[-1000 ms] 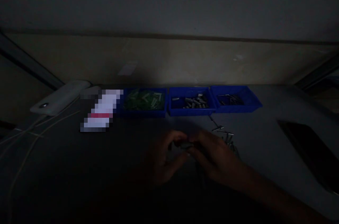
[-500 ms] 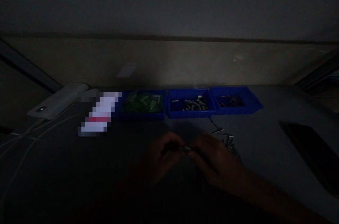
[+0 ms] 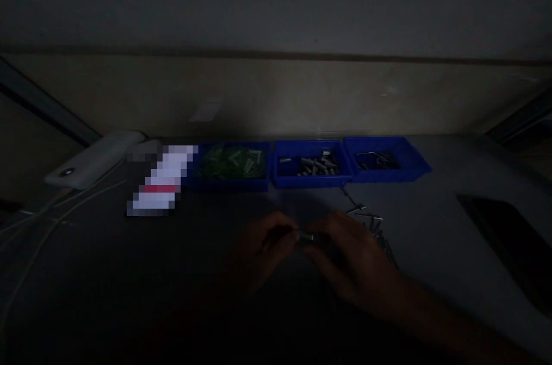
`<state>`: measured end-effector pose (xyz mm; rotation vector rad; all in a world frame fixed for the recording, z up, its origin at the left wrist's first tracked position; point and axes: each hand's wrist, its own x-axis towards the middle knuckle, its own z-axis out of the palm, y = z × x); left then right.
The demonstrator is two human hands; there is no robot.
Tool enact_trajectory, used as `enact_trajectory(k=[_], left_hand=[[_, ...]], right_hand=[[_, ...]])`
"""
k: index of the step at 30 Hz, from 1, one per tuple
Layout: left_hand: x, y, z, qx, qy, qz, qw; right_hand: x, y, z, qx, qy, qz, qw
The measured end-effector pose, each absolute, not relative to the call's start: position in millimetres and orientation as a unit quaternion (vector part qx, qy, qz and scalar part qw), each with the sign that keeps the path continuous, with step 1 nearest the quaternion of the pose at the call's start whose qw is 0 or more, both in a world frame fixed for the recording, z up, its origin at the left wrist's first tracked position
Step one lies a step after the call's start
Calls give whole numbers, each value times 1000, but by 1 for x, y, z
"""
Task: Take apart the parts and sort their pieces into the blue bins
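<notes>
A small shiny metal cylinder point(image 3: 306, 236) is pinched between the thumb and fingertips of my left hand point(image 3: 269, 244), its bright end pointing right. My right hand point(image 3: 351, 256) is at that end, thumb and index finger parted around it; whether a fingertip touches the metal is unclear in the dim light. Thin metal pins with thicker sleeves lie in a pile point(image 3: 379, 235), partly hidden behind my right hand. Beyond my hands, the middle blue tray point(image 3: 308, 183) contains several short metal cylinders. Several thin dark pins lie in the right blue tray point(image 3: 411, 164).
The left blue tray point(image 3: 233, 185) contains green, clear-looking packaging. Further left are a blurred-out bright panel point(image 3: 159, 181), a white device point(image 3: 95, 158) and pale cables point(image 3: 56, 221). A dark flat phone-like object point(image 3: 513, 244) lies at right. A wall point(image 3: 276, 95) stands behind the trays.
My right thumb and index finger have parted slightly, exposing more of the cylinder's right end. My left hand keeps its pinch. The whole view has shifted slightly.
</notes>
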<state>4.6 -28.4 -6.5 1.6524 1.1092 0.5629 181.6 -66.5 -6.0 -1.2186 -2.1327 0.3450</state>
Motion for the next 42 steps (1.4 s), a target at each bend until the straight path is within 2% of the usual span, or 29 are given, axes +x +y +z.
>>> enact_trajectory(k=[7, 17, 26, 32, 37, 42], left_hand=[[2, -29, -12, 698, 443, 267, 494], [4, -32, -15, 693, 472, 253, 483], [6, -30, -12, 713, 449, 263, 469], [8, -37, -17, 733, 460, 242, 439], [6, -48, -10, 857, 326, 194, 350], [4, -53, -6, 937, 189, 128, 265]], right_hand=[[179, -67, -4, -478, -810, 159, 300], [182, -65, -9, -445, -815, 130, 348], [181, -64, -8, -474, -807, 152, 317], [185, -57, -11, -492, -786, 111, 358], [198, -30, -10, -597, -701, 31, 388], [194, -12, -7, -642, -689, -20, 335]])
